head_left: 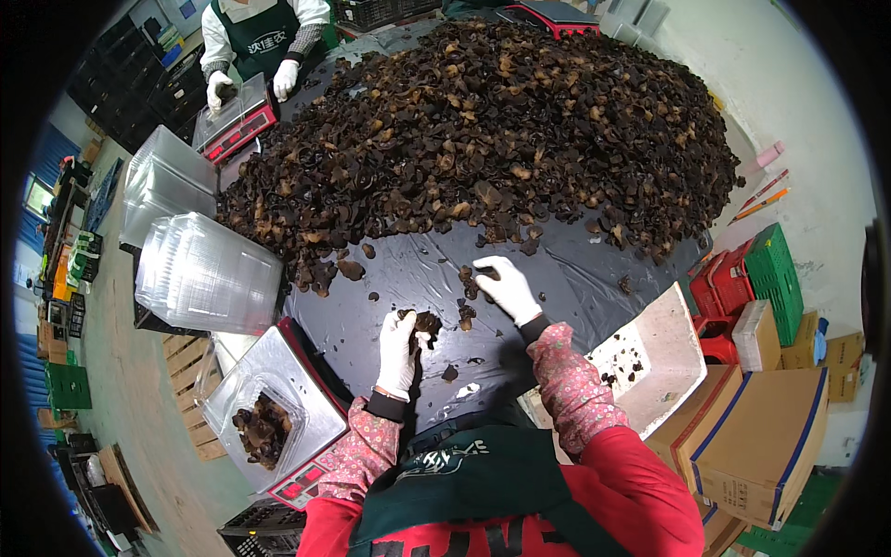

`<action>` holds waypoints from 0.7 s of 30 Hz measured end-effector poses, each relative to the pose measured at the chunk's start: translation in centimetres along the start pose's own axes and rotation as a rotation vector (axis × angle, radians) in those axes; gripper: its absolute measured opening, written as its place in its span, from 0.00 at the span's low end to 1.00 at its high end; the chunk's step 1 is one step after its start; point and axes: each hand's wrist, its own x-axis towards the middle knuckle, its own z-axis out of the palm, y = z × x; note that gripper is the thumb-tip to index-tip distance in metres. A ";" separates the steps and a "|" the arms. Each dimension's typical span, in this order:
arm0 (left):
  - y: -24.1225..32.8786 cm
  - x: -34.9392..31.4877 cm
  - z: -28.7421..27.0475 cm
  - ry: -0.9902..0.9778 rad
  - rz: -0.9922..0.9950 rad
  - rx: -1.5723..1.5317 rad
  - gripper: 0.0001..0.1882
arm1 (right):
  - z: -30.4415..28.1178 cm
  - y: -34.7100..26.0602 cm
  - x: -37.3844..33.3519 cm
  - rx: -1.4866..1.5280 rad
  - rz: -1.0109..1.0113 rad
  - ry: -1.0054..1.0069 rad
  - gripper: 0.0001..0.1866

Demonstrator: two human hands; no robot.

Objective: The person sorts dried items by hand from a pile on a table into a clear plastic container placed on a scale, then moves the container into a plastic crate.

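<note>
A wide heap of dried black fungus [483, 139], dark brown and curled, covers the far part of the table. My left hand [397, 355], in a white glove, is closed on a small clump of black fungus [427, 324] over the near part of the table. To its right, my gloved right hand [509, 291] has its thumb and fingers curled together at a dark piece. Beside those fingertips are loose fungus pieces [467, 282]. At my left, a clear plastic tub [295, 397] holding some fungus stands on a scale [314, 373].
Stacked clear tubs [209, 274] stand at the left table edge. A white foam box [664, 357] with scraps is at my right. Across the table, a co-worker [264, 37] in white gloves handles another scale [239, 130]. Cardboard boxes [761, 446] and crates [773, 278] stand farther right.
</note>
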 end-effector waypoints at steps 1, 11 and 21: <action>0.1 -0.1 -0.2 0.020 -0.014 -0.010 0.10 | 1.2 0.3 0.0 -0.168 -0.162 0.042 0.20; 3.0 -4.3 -1.3 0.033 -0.204 -0.388 0.17 | 1.3 -0.6 1.0 0.136 0.276 -0.156 0.13; 2.7 -10.0 -2.7 0.007 -0.146 -0.301 0.09 | -1.5 -1.7 -4.8 0.333 0.410 -0.266 0.09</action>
